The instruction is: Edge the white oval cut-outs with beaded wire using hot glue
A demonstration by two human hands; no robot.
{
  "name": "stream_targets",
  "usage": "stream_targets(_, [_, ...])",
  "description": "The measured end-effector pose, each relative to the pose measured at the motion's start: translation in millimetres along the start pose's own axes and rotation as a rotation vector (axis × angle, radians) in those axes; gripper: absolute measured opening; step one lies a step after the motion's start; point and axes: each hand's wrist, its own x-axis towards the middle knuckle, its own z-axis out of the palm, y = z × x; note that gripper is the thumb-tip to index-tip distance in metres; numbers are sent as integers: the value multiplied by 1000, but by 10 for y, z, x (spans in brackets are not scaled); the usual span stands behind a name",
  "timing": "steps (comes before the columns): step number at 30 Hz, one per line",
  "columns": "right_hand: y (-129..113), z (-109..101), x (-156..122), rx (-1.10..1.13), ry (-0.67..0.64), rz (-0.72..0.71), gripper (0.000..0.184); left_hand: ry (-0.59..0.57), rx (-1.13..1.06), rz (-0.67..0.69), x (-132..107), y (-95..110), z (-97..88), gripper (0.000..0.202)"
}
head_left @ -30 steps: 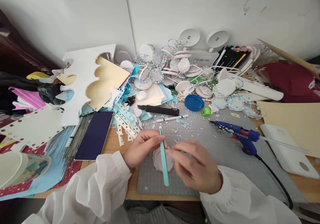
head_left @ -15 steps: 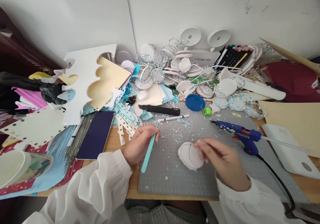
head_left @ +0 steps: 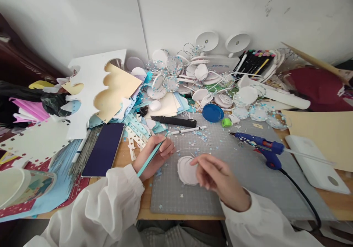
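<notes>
My left hand [head_left: 157, 153] is closed around a slim teal pair of tweezers [head_left: 147, 162], held at a slant with its broad end toward the wrist. My right hand [head_left: 213, 175] has its fingers curled at the right edge of a white paper disc [head_left: 187, 170] with a rough rim. The fingertips cover that edge of the disc, so the exact grip is partly hidden. Under both hands lies a grey cutting mat [head_left: 193, 206], scattered with tiny blue and white stars.
A blue glue gun [head_left: 261, 145] rests at the right, its cord running to the front edge. Behind the hands lie a black cutter knife [head_left: 175, 120], a white pen [head_left: 189, 130] and a blue lid [head_left: 213, 113]. A dark blue phone-like slab [head_left: 103, 149] is at left.
My right hand and the white disc have moved left, closer to my left hand. In my left hand the tweezers have turned, their broad end swinging up toward the wrist.
</notes>
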Motion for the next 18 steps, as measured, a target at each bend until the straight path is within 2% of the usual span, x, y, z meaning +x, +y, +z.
stream_targets(2, [49,116,17,-81,-35,-59,32,6,-2,-9,6,-1,-1,41])
stream_targets(5, [87,182,-16,-310,16,-288,21,7,-7,-4,10,-2,-11,42])
stream_targets(8, [109,162,-79,-488,31,-451,29,-11,-11,-5,2,-16,-19,42])
stream_targets(10, [118,142,-109,-437,-7,-454,25,-20,-10,-22,-4,-28,-20,42])
stream_targets(14, [118,154,-103,-62,-112,-277,28,-18,-2,-37,-6,-40,-20,41])
stream_targets(16, [121,185,-81,45,-102,-246,26,-14,-2,-30,-1,-40,-23,41])
stream_targets(18, [140,220,-60,35,-29,-281,20,-7,-10,-22,4,-41,-27,40])
